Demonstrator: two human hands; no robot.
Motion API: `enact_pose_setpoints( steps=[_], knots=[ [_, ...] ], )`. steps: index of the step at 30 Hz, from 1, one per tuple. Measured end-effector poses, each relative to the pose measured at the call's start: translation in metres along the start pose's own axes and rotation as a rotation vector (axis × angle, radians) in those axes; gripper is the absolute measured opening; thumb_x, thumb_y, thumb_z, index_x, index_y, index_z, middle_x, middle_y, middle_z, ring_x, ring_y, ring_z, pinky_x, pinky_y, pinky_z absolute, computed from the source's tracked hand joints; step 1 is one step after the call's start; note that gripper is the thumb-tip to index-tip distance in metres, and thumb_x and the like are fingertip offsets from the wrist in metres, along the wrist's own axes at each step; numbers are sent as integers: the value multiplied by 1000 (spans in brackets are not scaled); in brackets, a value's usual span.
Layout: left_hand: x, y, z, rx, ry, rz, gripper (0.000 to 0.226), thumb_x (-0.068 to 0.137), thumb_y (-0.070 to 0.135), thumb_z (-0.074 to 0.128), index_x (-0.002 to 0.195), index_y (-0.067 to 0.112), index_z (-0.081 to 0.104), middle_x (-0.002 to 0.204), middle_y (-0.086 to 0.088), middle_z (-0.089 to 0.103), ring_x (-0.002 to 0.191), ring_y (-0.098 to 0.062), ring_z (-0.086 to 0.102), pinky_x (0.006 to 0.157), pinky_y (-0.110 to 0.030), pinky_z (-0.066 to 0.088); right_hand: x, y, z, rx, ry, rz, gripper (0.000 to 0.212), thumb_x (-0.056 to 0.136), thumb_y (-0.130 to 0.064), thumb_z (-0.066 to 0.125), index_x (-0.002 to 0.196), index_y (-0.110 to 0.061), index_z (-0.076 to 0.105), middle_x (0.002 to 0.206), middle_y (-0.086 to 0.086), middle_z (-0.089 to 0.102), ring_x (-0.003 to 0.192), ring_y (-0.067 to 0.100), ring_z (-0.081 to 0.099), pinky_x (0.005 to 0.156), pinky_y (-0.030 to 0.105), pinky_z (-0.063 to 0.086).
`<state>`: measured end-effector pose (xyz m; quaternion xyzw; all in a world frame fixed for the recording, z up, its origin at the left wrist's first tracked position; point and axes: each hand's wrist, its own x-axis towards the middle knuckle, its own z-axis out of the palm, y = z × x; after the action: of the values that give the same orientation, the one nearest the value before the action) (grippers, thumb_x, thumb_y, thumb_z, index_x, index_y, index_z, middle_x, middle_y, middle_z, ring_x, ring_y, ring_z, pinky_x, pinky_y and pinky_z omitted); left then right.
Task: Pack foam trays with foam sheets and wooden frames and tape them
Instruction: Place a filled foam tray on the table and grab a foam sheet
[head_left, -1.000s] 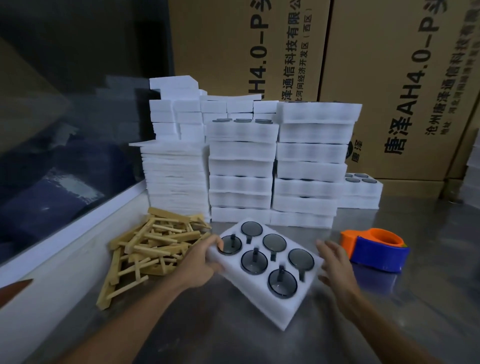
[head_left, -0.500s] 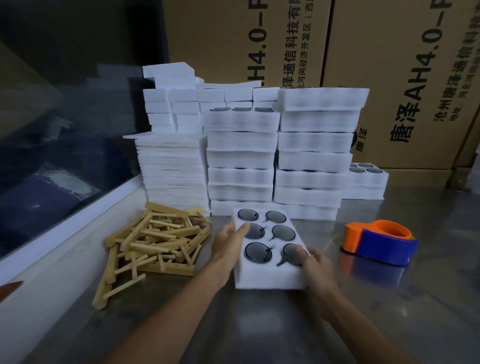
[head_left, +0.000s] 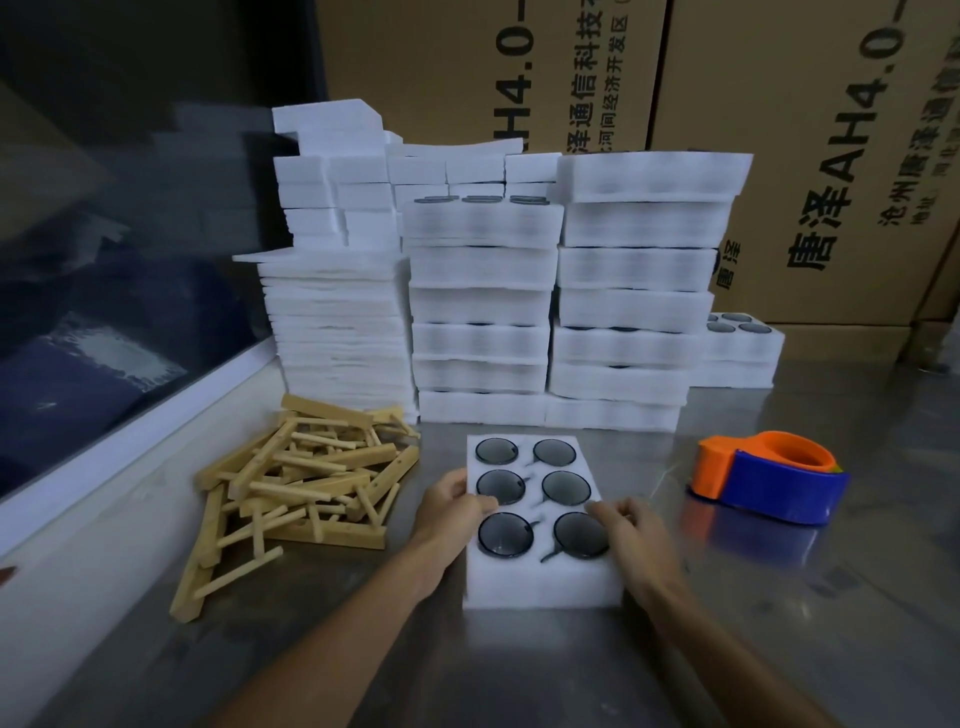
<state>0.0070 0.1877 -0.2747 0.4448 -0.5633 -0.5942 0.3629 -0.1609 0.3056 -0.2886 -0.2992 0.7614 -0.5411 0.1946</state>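
Note:
A white foam tray (head_left: 540, 582) with several round dark parts in its pockets lies flat on the steel table, square to me. My left hand (head_left: 449, 506) grips its left edge, thumb over the top. My right hand (head_left: 631, 530) rests on its right edge, fingers curled over a pocket. A heap of wooden frames (head_left: 296, 483) lies to the left of the tray. A stack of thin foam sheets (head_left: 337, 332) stands behind the heap. An orange and blue tape dispenser (head_left: 769, 475) sits to the right.
Two tall stacks of filled foam trays (head_left: 561, 312) stand behind the tray, with a low stack (head_left: 737, 353) at the right. Printed cardboard boxes (head_left: 779, 130) form the back wall. A white ledge (head_left: 130, 415) under dark glass borders the table's left side.
The tray has been turned from a slanted pose to lie straight in front of me and set flat. Both hands stayed at its sides.

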Motion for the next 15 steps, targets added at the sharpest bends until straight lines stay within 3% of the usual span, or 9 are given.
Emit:
enact_pose_setpoints(
  steps=[2,5,8,11,15],
  knots=[
    [9,10,-7,79,125,45,16,85,13,67,100,18,66,93,4,71,89,-16,65,73,-26,49,11,-2,-2,94,-24,16,21,92,-29,66,84,-10,63,82,5,67,73,15,59,66,32,43],
    [27,45,-25,286,354,250,17,85,9,63,98,21,64,94,4,65,88,-17,62,73,-27,48,29,-2,1,195,-60,45,15,93,-22,64,94,-7,66,95,14,71,87,27,66,86,44,53],
    [50,101,-47,420,503,492,20,88,7,59,99,23,60,100,5,60,87,-16,60,76,-34,54,45,0,7,187,-57,40,15,90,-22,68,90,-7,68,89,11,73,78,21,65,73,35,52],
    [78,161,-68,551,588,697,23,88,8,58,107,21,56,112,1,55,92,-18,55,75,-32,43,60,0,13,207,-46,53,15,89,-20,70,82,-7,67,76,5,70,68,17,61,64,31,47],
    [112,210,-95,928,588,659,51,88,9,57,137,17,45,140,-4,40,106,-32,54,79,-36,38,77,4,17,215,16,37,17,87,-16,69,72,-9,64,63,-2,66,62,16,58,60,29,43]
  ],
)
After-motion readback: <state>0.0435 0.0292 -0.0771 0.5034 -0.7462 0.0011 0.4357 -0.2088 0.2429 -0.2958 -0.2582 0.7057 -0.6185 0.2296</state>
